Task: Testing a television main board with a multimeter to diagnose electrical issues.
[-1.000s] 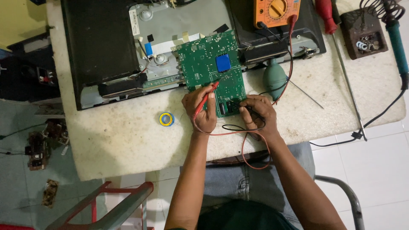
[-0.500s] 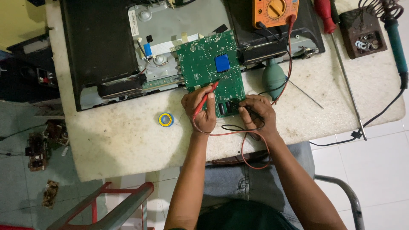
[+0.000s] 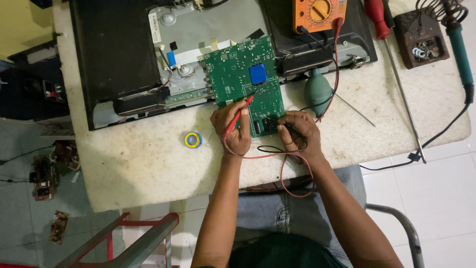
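Fingers of the left hand [image 3: 232, 125] are closed around a red probe [image 3: 239, 115], held like a pen, its tip touching the green circuit board [image 3: 245, 82] near the board's middle. The right hand [image 3: 299, 133] is pinched shut on a black probe [image 3: 282, 125], whose tip rests on the lower right part of the board; most of this probe is covered by the fingers. The board lies tilted at the front middle of the table [image 3: 139, 164], partly over the opened back of a flat screen [image 3: 116, 54]. Red and black leads [image 3: 277, 156] loop off the front edge, over the person's lap, and run up to an orange meter [image 3: 317, 14] at the back edge, cut off by the top of the picture. A teal rubber bulb [image 3: 317, 92] sits just right of the board. A small roll with a yellow and blue rim [image 3: 193, 140] lies left of the left hand. Toward the right back corner lie a red-handled screwdriver [image 3: 394, 59], a brown stand [image 3: 421, 38] and a soldering iron [image 3: 458, 47] whose tip is out of view.
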